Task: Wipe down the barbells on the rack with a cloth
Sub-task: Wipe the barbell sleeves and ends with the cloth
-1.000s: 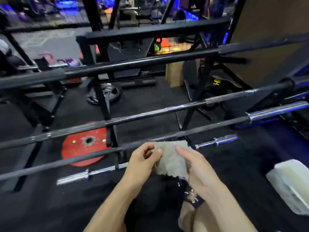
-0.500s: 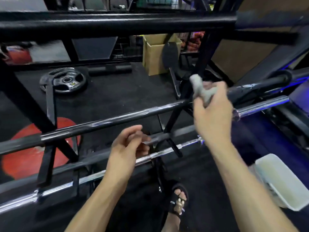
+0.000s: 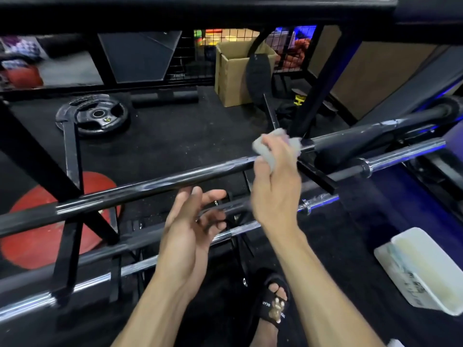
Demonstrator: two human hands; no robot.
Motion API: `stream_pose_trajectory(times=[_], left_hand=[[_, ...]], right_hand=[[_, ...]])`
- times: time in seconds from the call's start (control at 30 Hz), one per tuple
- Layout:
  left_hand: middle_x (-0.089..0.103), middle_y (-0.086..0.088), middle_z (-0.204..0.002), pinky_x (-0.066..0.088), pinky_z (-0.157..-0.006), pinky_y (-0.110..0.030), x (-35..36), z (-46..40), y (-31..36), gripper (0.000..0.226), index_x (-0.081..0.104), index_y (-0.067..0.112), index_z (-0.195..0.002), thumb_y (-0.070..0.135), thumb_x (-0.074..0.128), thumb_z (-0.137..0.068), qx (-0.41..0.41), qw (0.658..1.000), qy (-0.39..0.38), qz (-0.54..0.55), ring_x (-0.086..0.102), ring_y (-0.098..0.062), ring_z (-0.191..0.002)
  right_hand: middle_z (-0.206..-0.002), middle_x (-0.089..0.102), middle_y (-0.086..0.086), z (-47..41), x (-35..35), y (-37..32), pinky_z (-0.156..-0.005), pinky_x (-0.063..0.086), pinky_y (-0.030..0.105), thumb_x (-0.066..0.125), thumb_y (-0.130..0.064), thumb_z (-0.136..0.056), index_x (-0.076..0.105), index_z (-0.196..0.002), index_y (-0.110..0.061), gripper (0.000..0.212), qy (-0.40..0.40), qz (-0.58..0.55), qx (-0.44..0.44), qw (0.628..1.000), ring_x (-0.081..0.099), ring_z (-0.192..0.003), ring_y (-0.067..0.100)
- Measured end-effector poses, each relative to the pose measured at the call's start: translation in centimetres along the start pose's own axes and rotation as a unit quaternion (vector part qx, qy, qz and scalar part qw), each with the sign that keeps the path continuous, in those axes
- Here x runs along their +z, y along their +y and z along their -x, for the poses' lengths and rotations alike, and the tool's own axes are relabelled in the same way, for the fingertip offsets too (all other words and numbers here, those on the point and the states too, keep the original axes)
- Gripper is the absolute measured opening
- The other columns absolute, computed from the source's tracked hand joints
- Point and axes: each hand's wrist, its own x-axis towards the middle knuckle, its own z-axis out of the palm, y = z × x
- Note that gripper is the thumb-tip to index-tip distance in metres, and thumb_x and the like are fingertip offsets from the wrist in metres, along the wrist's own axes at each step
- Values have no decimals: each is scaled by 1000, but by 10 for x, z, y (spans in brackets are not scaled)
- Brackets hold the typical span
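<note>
My right hand (image 3: 275, 181) grips a bunched pale grey cloth (image 3: 265, 149) and holds it around the upper barbell (image 3: 150, 186), a dark bar that runs slantwise across the black rack (image 3: 72, 156). My left hand (image 3: 190, 221) hovers just below that bar with relaxed fingers and holds nothing. A second, chrome barbell (image 3: 400, 157) lies lower on the rack; its shaft passes behind my hands. A short chrome bar (image 3: 318, 200) sits lower still.
On the black floor lie a black weight plate (image 3: 97, 116) and a red plate (image 3: 32, 236). A cardboard box (image 3: 233, 78) stands at the back. A white tub (image 3: 423, 269) is at the lower right. My sandalled foot (image 3: 273, 304) is below.
My right hand has carried the cloth from in front of me up onto the upper barbell and slid it a little left. My left hand let go of the cloth and opened.
</note>
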Motion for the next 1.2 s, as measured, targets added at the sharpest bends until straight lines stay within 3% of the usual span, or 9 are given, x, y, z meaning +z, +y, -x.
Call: stream_pose_trajectory(times=[0.07, 0.27, 0.47, 0.6, 0.73, 0.83, 0.93, 1.1, 1.2], left_hand=[[71, -1, -88, 49, -64, -27, -2, -2, 0, 13, 57, 21, -90, 34, 59, -92, 2, 1000, -6, 22, 58, -12, -66], [66, -3, -84, 44, -70, -33, -10, -4, 2, 32, 62, 20, -105, 49, 53, -95, -1, 1000, 1, -15, 54, -15, -67], [68, -6, -88, 46, -66, -33, -11, -1, 3, 44, 61, 16, -122, 52, 52, -98, 1, 999, -28, -34, 53, -16, -65], [76, -3, -104, 51, -84, -37, -12, 0, 4, 40, 72, 16, -116, 38, 41, -105, -2, 1000, -15, -28, 71, -15, -97], [67, -8, -88, 44, -73, -34, -21, 4, 6, 46, 57, 15, -134, 43, 43, -100, 7, 1000, 2, -27, 56, -18, -71], [70, -9, -98, 45, -79, -37, -31, 8, 10, 45, 51, 19, -139, 44, 42, -104, 27, 999, 7, -47, 59, -20, -82], [72, -5, -105, 47, -84, -38, -39, 9, 18, 40, 57, 22, -120, 49, 50, -92, 53, 996, 43, -53, 64, -19, -93], [71, 3, -83, 46, -64, -25, -51, 10, 23, 27, 62, 15, -107, 32, 41, -106, 87, 992, 89, -14, 63, -8, -69], [73, 2, -93, 48, -72, -29, -58, 13, 27, 30, 62, 21, -114, 42, 44, -101, 87, 989, 112, -30, 68, -12, -84]], right_hand=[[-120, 65, 1, 6, 27, -22, -106, 39, 40, 38, -31, -97, 59, -133, -11, 47, -31, 4, -26, 999, 50, -117, 24], [-109, 71, 4, -6, 20, -7, -100, 39, 48, 40, -31, -99, 70, -112, -11, 39, -102, 90, -176, 975, 61, -102, 31], [-95, 61, -1, -12, 18, 1, -102, 34, 54, 30, -28, -101, 62, -92, -14, 37, -12, 129, -69, 989, 51, -96, 27], [-97, 66, 2, 24, 58, -49, -100, 35, 42, 36, -26, -99, 68, -100, -12, 36, -95, 62, -156, 981, 56, -97, 24], [-103, 67, 3, -12, 24, -5, -91, 40, 43, 42, -19, -96, 65, -94, -17, 23, -129, 200, -221, 946, 61, -107, 29], [-128, 62, 6, -21, -2, 24, -115, 30, 48, 32, -21, -104, 63, -104, -14, 31, -60, 167, -94, 980, 48, -134, 26], [-145, 52, 13, 5, 25, 4, -122, 17, 58, 33, -18, -106, 59, -127, -3, 37, -14, 150, -32, 988, 39, -142, 31], [-147, 55, 13, 56, 70, -60, -126, 16, 49, 35, -26, -101, 58, -139, -1, 51, -139, 62, -173, 973, 42, -144, 32], [-141, 61, 9, 31, 52, -45, -116, 33, 44, 37, -29, -102, 65, -133, -8, 47, -183, 100, -232, 950, 52, -134, 29]])
